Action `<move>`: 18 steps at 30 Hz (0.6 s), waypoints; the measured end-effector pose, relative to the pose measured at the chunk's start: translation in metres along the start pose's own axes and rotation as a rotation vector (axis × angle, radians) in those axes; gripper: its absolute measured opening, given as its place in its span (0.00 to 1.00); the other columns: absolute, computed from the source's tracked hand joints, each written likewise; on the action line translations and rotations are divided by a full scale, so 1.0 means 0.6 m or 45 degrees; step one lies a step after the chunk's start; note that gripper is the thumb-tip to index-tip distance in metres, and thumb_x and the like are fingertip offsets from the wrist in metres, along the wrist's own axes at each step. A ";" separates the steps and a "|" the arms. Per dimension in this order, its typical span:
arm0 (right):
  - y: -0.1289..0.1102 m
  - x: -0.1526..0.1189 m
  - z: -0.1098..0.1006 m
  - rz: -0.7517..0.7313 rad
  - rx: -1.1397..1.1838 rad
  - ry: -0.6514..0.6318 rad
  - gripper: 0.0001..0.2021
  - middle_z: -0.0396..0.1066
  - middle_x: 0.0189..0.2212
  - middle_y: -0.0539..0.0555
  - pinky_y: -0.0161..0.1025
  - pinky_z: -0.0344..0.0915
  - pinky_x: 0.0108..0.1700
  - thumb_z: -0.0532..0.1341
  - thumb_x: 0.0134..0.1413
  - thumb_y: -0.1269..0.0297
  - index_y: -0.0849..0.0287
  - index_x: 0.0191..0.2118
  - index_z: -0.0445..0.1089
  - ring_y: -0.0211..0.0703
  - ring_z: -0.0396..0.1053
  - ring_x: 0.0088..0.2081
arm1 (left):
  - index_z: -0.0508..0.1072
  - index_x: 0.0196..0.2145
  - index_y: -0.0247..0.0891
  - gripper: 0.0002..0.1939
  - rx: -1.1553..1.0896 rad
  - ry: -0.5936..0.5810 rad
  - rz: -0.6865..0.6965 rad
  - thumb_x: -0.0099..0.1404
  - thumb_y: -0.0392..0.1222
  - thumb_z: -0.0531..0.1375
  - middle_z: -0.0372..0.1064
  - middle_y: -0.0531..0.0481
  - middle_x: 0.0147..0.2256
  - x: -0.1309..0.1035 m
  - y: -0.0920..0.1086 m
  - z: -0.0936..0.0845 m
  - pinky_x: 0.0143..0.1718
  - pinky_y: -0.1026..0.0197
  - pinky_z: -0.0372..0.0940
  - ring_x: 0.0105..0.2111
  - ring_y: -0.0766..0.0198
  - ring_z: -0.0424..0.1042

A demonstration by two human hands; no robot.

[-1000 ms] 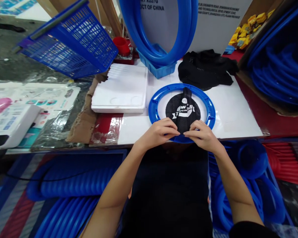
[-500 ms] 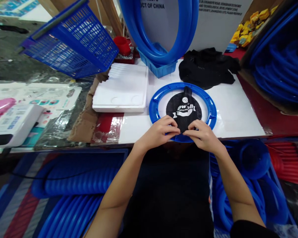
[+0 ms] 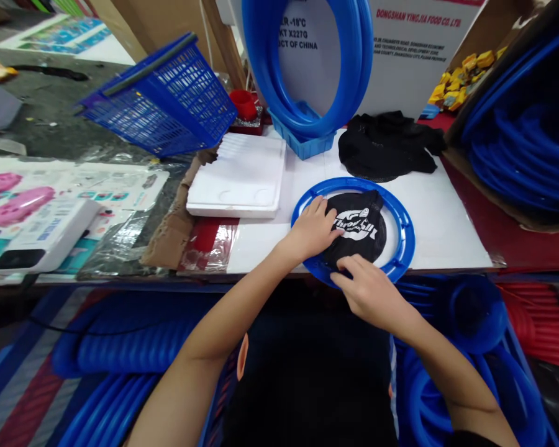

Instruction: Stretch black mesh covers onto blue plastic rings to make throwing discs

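A blue plastic ring (image 3: 404, 233) lies on the white board near the table's front edge. Inside it is a round black mesh net (image 3: 370, 243) with white printed lettering, partly covered by my hands. My left hand (image 3: 313, 228) rests over the net's left side and the ring's left rim, its fingers stretched and the thumb apart. At the front rim, my right hand (image 3: 366, 288) has thumb and forefinger curled together on the net's near edge. Their tips are partly hidden. Behind the ring lies a heap of black mesh fabric (image 3: 386, 149).
A white foam block (image 3: 242, 180) stands left of the ring. Behind are a light-blue basket (image 3: 307, 146) with upright blue hoops (image 3: 364, 62) and a tilted blue basket (image 3: 163, 105). A box of blue tubes (image 3: 517, 149) stands right. Blue rings (image 3: 475, 304) lie below the table.
My left hand has left the front rim and moved up and left over the net. The ring and its print have turned; my right hand stays at the front. The whole view has shifted slightly.
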State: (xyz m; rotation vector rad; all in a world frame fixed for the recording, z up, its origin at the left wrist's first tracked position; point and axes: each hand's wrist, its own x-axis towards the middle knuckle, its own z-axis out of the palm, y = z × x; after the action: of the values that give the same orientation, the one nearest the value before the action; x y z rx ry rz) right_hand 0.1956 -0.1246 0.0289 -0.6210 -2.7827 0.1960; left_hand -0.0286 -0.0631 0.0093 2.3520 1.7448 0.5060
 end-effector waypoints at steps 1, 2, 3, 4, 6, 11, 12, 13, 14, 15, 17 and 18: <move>-0.006 0.002 -0.014 -0.077 0.019 -0.083 0.14 0.74 0.50 0.63 0.47 0.69 0.45 0.57 0.65 0.79 0.60 0.48 0.77 0.53 0.68 0.47 | 0.73 0.62 0.30 0.24 0.045 -0.091 0.034 0.75 0.47 0.63 0.63 0.28 0.66 0.013 -0.003 -0.002 0.74 0.35 0.49 0.70 0.36 0.59; -0.005 0.004 -0.029 -0.153 0.068 -0.155 0.14 0.74 0.50 0.63 0.47 0.70 0.45 0.57 0.66 0.78 0.60 0.49 0.77 0.53 0.69 0.48 | 0.73 0.63 0.31 0.25 0.055 -0.193 0.106 0.74 0.47 0.63 0.64 0.29 0.65 0.026 -0.009 -0.006 0.74 0.36 0.49 0.68 0.38 0.61; 0.003 0.007 -0.043 -0.214 0.145 -0.207 0.14 0.75 0.49 0.61 0.46 0.71 0.46 0.57 0.66 0.77 0.59 0.50 0.77 0.52 0.71 0.48 | 0.73 0.63 0.34 0.25 0.042 -0.295 0.197 0.72 0.46 0.64 0.65 0.32 0.64 0.038 -0.015 -0.012 0.73 0.39 0.51 0.66 0.41 0.64; 0.018 0.011 -0.056 -0.247 0.237 -0.231 0.15 0.76 0.48 0.59 0.45 0.72 0.47 0.57 0.67 0.77 0.58 0.52 0.77 0.50 0.72 0.48 | 0.74 0.62 0.38 0.25 0.014 -0.388 0.286 0.70 0.44 0.66 0.67 0.36 0.62 0.050 -0.023 -0.019 0.72 0.42 0.53 0.64 0.44 0.66; 0.068 0.025 -0.076 -0.201 0.379 -0.171 0.18 0.77 0.48 0.57 0.45 0.73 0.52 0.56 0.67 0.77 0.55 0.53 0.78 0.48 0.74 0.48 | 0.76 0.59 0.43 0.26 -0.061 -0.504 0.408 0.64 0.42 0.69 0.68 0.41 0.60 0.072 -0.040 -0.033 0.69 0.48 0.57 0.61 0.48 0.68; 0.241 0.119 -0.091 0.141 0.202 -0.146 0.13 0.73 0.59 0.63 0.60 0.67 0.65 0.60 0.66 0.72 0.56 0.46 0.83 0.62 0.70 0.62 | 0.83 0.45 0.42 0.12 -0.338 -0.621 0.524 0.64 0.43 0.70 0.76 0.46 0.50 0.124 -0.073 -0.066 0.61 0.54 0.62 0.53 0.52 0.73; 0.268 0.145 -0.088 0.182 0.167 -0.201 0.11 0.71 0.62 0.65 0.64 0.65 0.67 0.63 0.66 0.68 0.56 0.47 0.84 0.66 0.67 0.66 | 0.84 0.44 0.41 0.10 -0.400 -0.608 0.504 0.66 0.45 0.69 0.78 0.46 0.48 0.133 -0.078 -0.072 0.57 0.56 0.64 0.50 0.54 0.75; 0.291 0.170 -0.083 0.200 0.155 -0.252 0.10 0.68 0.66 0.65 0.66 0.60 0.70 0.66 0.65 0.64 0.54 0.48 0.84 0.69 0.62 0.70 | 0.84 0.42 0.40 0.10 -0.446 -0.558 0.461 0.68 0.46 0.68 0.79 0.46 0.44 0.140 -0.084 -0.076 0.52 0.58 0.65 0.47 0.55 0.76; 0.309 0.193 -0.076 0.196 0.170 -0.317 0.11 0.65 0.69 0.63 0.68 0.56 0.73 0.68 0.64 0.61 0.53 0.49 0.85 0.70 0.58 0.73 | 0.84 0.41 0.38 0.10 -0.469 -0.475 0.407 0.69 0.47 0.67 0.79 0.46 0.41 0.145 -0.089 -0.079 0.47 0.59 0.66 0.43 0.56 0.76; 0.323 0.213 -0.066 0.183 0.205 -0.391 0.12 0.62 0.72 0.62 0.68 0.52 0.75 0.71 0.62 0.59 0.51 0.50 0.85 0.70 0.54 0.75 | 0.84 0.40 0.37 0.11 -0.467 -0.375 0.350 0.69 0.47 0.67 0.79 0.47 0.39 0.147 -0.094 -0.080 0.44 0.60 0.65 0.39 0.58 0.76; 0.339 0.239 -0.042 0.162 0.290 -0.503 0.14 0.56 0.76 0.59 0.67 0.46 0.77 0.74 0.58 0.58 0.50 0.50 0.84 0.70 0.47 0.78 | 0.82 0.37 0.36 0.12 -0.396 -0.201 0.244 0.70 0.48 0.66 0.77 0.47 0.35 0.144 -0.104 -0.075 0.40 0.60 0.63 0.35 0.59 0.74; 0.344 0.245 -0.028 0.153 0.328 -0.524 0.13 0.54 0.77 0.58 0.67 0.44 0.77 0.75 0.58 0.58 0.50 0.48 0.84 0.70 0.46 0.79 | 0.82 0.36 0.36 0.12 -0.329 -0.143 0.206 0.71 0.48 0.66 0.77 0.47 0.34 0.140 -0.108 -0.070 0.39 0.59 0.63 0.35 0.59 0.73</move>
State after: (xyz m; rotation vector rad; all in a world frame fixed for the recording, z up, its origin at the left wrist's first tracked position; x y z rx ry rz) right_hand 0.1549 0.1260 0.0410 -0.7521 -3.0267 0.7750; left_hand -0.0804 0.0337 0.0409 2.2978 1.3587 0.5727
